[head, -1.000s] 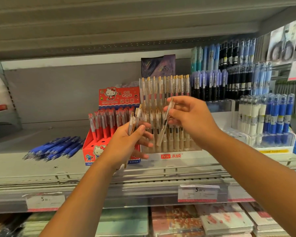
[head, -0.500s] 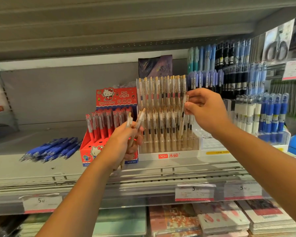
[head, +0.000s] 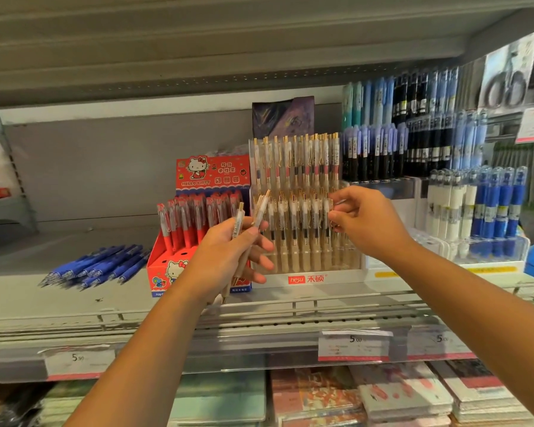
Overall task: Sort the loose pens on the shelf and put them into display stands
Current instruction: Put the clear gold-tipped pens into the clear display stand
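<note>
While the blue pens lie loose on the shelf at left, our left grip is clamped on two beige pens. Our right grip pinches a third pen at the clear stand, so we should seat it straight down.

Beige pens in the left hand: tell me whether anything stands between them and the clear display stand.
Nothing visible does. The left hand holds the beige pens just before the left front corner of the clear stand. The right hand is at the front row's right end, out of their way. Free slots cannot be made out.
</note>
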Action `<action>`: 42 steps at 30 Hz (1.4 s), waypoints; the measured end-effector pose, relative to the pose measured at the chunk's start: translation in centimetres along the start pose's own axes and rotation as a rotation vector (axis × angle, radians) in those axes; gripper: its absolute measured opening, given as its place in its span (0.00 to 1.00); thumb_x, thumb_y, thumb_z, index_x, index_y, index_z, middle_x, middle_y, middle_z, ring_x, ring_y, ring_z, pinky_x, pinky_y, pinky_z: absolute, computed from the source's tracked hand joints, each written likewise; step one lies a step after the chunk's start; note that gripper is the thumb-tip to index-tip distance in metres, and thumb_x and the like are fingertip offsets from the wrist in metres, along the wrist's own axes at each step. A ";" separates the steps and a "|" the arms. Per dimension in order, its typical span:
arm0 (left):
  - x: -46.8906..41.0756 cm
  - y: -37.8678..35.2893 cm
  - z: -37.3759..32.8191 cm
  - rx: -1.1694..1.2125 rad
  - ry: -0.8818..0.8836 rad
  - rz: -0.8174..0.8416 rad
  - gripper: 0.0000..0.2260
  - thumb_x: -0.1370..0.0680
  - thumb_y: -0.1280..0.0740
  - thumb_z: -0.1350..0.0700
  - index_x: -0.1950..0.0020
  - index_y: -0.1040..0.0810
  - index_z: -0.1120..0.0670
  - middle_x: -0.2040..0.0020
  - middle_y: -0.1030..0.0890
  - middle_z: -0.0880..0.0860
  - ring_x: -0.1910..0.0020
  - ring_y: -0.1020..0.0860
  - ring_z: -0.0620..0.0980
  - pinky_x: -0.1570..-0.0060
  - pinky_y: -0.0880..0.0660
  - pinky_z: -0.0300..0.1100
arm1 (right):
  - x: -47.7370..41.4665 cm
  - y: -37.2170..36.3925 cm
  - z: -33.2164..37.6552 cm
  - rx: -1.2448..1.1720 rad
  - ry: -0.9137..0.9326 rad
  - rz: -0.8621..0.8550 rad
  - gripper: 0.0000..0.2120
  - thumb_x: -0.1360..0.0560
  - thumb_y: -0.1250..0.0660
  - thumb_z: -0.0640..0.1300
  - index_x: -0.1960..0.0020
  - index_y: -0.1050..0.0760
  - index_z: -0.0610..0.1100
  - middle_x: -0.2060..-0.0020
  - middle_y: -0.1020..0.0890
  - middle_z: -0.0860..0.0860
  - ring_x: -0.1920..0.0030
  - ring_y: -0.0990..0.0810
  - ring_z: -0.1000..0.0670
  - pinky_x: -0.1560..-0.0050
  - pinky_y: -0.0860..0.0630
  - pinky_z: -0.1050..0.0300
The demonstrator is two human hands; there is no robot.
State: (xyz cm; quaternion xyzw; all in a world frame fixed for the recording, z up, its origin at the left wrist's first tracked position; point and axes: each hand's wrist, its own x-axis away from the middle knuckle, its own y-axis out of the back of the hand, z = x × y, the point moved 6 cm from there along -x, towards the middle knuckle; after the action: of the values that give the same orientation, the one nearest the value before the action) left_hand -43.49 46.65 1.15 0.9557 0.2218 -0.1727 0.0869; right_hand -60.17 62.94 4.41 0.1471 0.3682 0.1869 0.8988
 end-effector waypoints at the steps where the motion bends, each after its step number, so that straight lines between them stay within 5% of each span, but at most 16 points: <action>1: 0.0 0.0 0.0 -0.002 -0.003 0.001 0.10 0.16 0.42 0.59 0.40 0.24 0.58 0.57 0.16 0.57 0.63 0.18 0.56 0.68 0.18 0.48 | 0.0 0.2 0.1 0.043 0.010 -0.004 0.11 0.24 0.29 0.38 0.42 0.22 0.46 0.65 0.18 0.55 0.62 0.20 0.59 0.58 0.23 0.65; 4: 0.0 0.1 0.1 -0.007 -0.016 0.005 0.09 0.16 0.41 0.59 0.40 0.23 0.57 0.57 0.16 0.58 0.62 0.17 0.58 0.67 0.18 0.49 | -0.2 0.7 0.9 0.184 0.034 0.016 0.13 0.25 0.28 0.41 0.41 0.21 0.46 0.63 0.18 0.57 0.62 0.22 0.63 0.61 0.31 0.72; 8: 0.0 0.2 0.1 -0.011 -0.034 0.011 0.09 0.17 0.41 0.58 0.41 0.22 0.55 0.56 0.16 0.58 0.60 0.16 0.59 0.66 0.18 0.49 | 0.0 1.3 2.6 0.269 0.092 -0.060 0.15 0.25 0.30 0.46 0.39 0.23 0.47 0.53 0.18 0.55 0.56 0.23 0.58 0.54 0.30 0.64; 12: 0.0 0.2 0.1 -0.005 -0.057 0.014 0.09 0.17 0.39 0.60 0.41 0.22 0.55 0.56 0.16 0.58 0.59 0.16 0.60 0.65 0.18 0.50 | 1.2 0.0 5.6 0.064 0.168 -0.086 0.06 0.26 0.29 0.46 0.50 0.23 0.49 0.59 0.20 0.57 0.60 0.23 0.60 0.59 0.26 0.64; 18: 0.1 -0.1 -0.1 -0.010 -0.093 0.040 0.10 0.19 0.37 0.61 0.40 0.20 0.52 0.55 0.16 0.59 0.58 0.15 0.59 0.65 0.18 0.47 | 2.6 -4.8 7.4 -0.169 0.028 0.088 0.15 0.30 0.25 0.55 0.51 0.27 0.50 0.60 0.19 0.51 0.60 0.17 0.51 0.59 0.17 0.48; 22: 0.1 -0.1 -0.1 -0.023 -0.100 0.060 0.10 0.19 0.37 0.61 0.41 0.20 0.52 0.54 0.15 0.58 0.57 0.15 0.59 0.62 0.17 0.48 | 2.6 -5.5 7.2 -0.230 -0.025 0.062 0.14 0.29 0.24 0.49 0.52 0.28 0.48 0.61 0.19 0.48 0.62 0.16 0.48 0.61 0.17 0.45; 30: -0.1 0.4 0.0 -0.071 -0.063 -0.031 0.08 0.18 0.38 0.58 0.43 0.21 0.52 0.54 0.15 0.55 0.58 0.15 0.55 0.66 0.17 0.49 | 2.1 -4.0 6.1 -0.365 -0.021 0.100 0.12 0.24 0.31 0.37 0.42 0.25 0.42 0.53 0.21 0.46 0.60 0.16 0.50 0.66 0.18 0.56; 35: -0.2 0.6 0.2 -0.178 -0.075 -0.030 0.07 0.18 0.38 0.53 0.45 0.20 0.50 0.60 0.16 0.51 0.75 0.29 0.46 0.78 0.33 0.37 | 1.0 -0.3 4.8 -0.397 0.057 0.025 0.13 0.23 0.33 0.34 0.42 0.23 0.48 0.54 0.18 0.48 0.56 0.16 0.51 0.61 0.18 0.58; 42: -0.5 0.3 0.7 0.021 0.013 0.042 0.18 0.16 0.49 0.53 0.55 0.23 0.56 0.63 0.22 0.55 0.75 0.37 0.46 0.76 0.44 0.36 | -0.5 2.9 2.2 -0.303 0.108 -0.105 0.16 0.22 0.34 0.34 0.36 0.24 0.44 0.52 0.18 0.43 0.54 0.17 0.48 0.60 0.18 0.60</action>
State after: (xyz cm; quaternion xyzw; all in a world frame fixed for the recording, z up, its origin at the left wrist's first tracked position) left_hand -44.01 45.99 0.75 0.9621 0.2006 -0.1668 0.0790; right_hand -59.57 64.97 7.38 -0.0197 0.3909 0.2007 0.8980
